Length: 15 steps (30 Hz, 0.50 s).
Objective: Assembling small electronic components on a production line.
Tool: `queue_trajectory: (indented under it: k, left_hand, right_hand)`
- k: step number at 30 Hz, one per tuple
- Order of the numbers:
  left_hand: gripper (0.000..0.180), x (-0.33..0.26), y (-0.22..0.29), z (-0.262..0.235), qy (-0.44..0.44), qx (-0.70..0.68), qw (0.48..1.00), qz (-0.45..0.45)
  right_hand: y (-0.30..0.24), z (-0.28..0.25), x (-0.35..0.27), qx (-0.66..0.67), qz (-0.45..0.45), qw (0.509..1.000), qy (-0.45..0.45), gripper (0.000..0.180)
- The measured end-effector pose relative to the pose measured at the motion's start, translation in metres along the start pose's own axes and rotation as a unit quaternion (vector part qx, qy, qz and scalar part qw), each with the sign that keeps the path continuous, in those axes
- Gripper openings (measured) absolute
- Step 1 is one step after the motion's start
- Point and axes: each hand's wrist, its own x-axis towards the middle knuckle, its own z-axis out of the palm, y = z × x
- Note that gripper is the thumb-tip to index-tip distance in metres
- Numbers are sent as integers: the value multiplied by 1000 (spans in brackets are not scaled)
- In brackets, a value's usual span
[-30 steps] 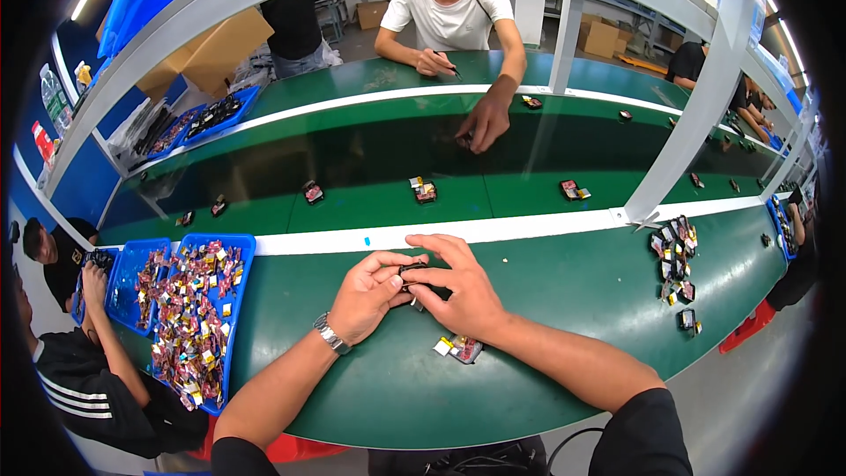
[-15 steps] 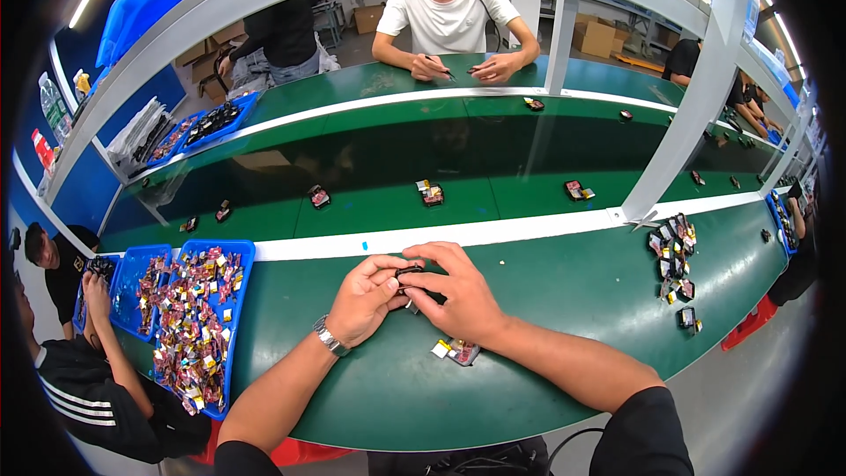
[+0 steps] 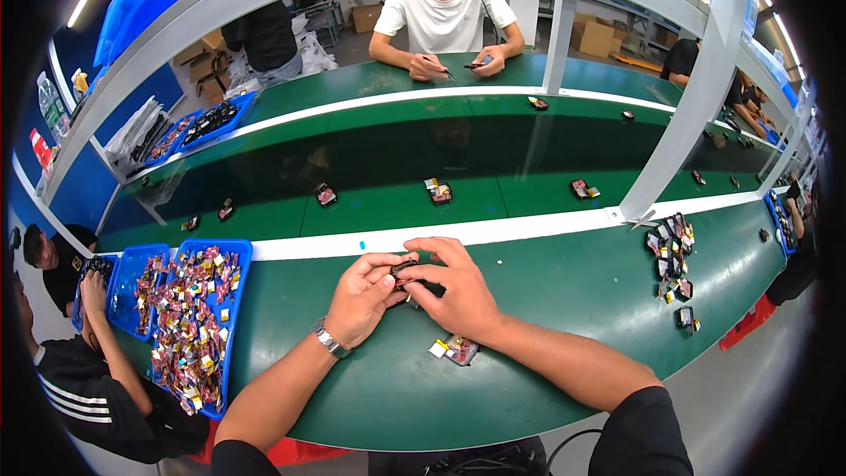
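Observation:
Both my hands meet over the green bench, closed around a small black plastic casing (image 3: 404, 270) with thin reddish wires at its lower side. My left hand (image 3: 357, 304), with a metal watch on its wrist, pinches the casing between thumb and fingers. The thumb and fingers of my right hand (image 3: 460, 293) press on it from the other side and cover much of it. On the bench just below my hands lies a black casing with a reddish circuit board (image 3: 462, 350), a white and yellow piece sticking out at its left.
To the left, a blue tray (image 3: 246, 295) is heaped with small reddish boards. Several black units (image 3: 671, 251) are piled at the right. Beyond a white rail (image 3: 493, 234), more units ride on a green belt (image 3: 370, 203). A metal post (image 3: 683, 106) rises at right; co-workers sit around.
The casing has been turned in my fingers, and its reddish wires now show. Units on the belt have shifted slightly right. The person opposite has lifted a dark part.

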Motion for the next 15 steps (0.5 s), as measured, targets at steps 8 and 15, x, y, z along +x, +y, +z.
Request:
queue_trajectory:
  k: [8,15]
  left_hand:
    - [25,1,-3,0,-1,-9,1000,9]
    - [32,-4,-4,7,51,54,997,32]
  right_hand:
    - [8,1,-2,-19,-11,1000,-2,23]
    - [14,14,-3,47,-23,998,24,25]
